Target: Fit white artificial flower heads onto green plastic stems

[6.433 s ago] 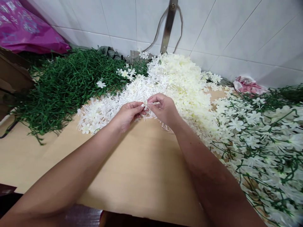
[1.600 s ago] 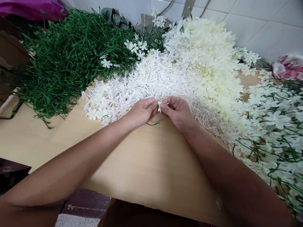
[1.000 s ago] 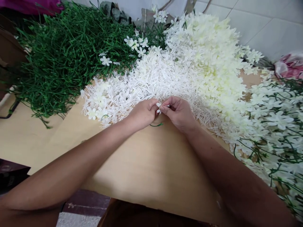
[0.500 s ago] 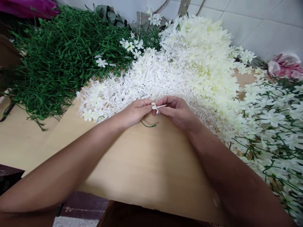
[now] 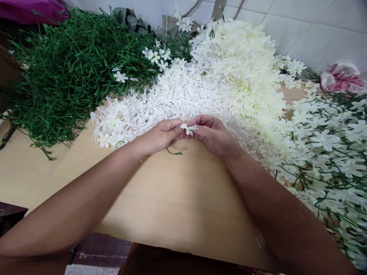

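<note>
My left hand [image 5: 160, 137] is pinched closed, and a thin green plastic stem [image 5: 174, 153] hangs out below its fingers. Close by on the right, the fingertips of my right hand [image 5: 214, 134] are closed on a small white artificial flower [image 5: 188, 129]. The flower sits between the two hands, its petals toward the left fingertips. How the stem and flower meet is hidden by the fingers. Just beyond both hands lies a heap of white flowers with thin white stamens [image 5: 183, 95].
A tangled pile of green stems [image 5: 65, 76] is at the left. Cream-white blossoms [image 5: 249, 61] are heaped at the back right. Flowers on green stems [image 5: 329, 152] spread along the right. A tan board [image 5: 160, 202] lies under my forearms. Behind stands a tiled wall [image 5: 312, 30].
The white flower has turned slightly between my fingertips, and its petals now point more downward. Both hands stay close together in nearly the same place; the whole view has shifted a little.
</note>
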The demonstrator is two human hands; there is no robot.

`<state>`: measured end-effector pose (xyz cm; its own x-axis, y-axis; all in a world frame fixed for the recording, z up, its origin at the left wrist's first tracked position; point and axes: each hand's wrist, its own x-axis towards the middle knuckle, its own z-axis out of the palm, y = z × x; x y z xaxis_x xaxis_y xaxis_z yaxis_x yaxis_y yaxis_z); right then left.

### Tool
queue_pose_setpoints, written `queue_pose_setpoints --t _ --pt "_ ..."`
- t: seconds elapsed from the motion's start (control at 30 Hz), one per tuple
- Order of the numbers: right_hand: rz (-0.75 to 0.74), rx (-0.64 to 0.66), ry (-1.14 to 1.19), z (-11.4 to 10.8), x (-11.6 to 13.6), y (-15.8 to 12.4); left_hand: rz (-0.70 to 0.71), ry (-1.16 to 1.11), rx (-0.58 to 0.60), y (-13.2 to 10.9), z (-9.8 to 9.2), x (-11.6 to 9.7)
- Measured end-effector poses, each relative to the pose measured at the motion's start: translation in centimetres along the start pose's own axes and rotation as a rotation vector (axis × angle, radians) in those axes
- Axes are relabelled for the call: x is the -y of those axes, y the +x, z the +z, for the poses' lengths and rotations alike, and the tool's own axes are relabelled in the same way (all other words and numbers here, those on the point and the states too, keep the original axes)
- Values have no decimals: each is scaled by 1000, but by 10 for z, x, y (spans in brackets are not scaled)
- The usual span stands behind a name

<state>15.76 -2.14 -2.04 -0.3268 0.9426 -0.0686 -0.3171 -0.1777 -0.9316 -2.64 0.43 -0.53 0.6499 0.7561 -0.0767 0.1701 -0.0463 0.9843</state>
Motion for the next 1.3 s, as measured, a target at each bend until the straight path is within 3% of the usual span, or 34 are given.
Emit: queue_pose_setpoints --t 0.47,1.1,1.3 --pt "2 19 -66 3 -1 3 0 22 54 0 -4 2" --pt "21 9 -27 8 1 1 -49 -104 45 -1 -6 3" --pt "-26 -29 -43 11 -4 4 -29 -45 34 -1 -6 2"
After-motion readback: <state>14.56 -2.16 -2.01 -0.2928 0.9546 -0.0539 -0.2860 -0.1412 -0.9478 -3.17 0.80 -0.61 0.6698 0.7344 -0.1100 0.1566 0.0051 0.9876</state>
